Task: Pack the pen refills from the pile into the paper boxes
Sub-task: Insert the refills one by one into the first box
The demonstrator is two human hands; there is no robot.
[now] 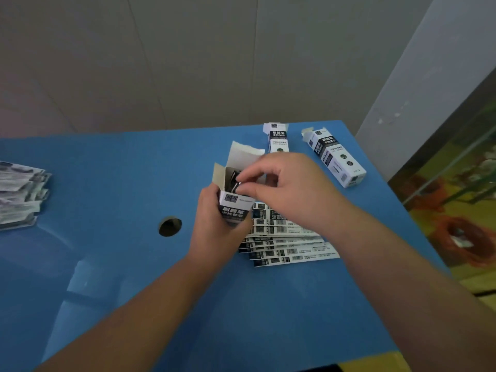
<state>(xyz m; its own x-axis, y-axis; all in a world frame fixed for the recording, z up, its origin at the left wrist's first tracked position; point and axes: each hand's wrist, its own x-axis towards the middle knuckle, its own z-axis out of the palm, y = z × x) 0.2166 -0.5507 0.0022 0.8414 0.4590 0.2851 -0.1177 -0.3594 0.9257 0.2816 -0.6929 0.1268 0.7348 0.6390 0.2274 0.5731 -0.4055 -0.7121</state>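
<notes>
My left hand [214,226] grips a white and black paper box [233,204] upright above the blue table, its top flaps open. Dark pen refills [233,181] stick out of the box mouth. My right hand [284,186] pinches the refills at the opening with thumb and fingers. Under both hands lies a fanned stack of flat, unfolded paper boxes [290,248]. A pile of packaged pen refills [20,194] sits at the far left edge of the table.
Two assembled boxes lie at the back right, one [279,138] partly hidden behind my right hand, the other [336,158] on its side with a flap open. A round hole [170,226] is cut in the blue table [107,264]. The table's right edge borders a patterned floor.
</notes>
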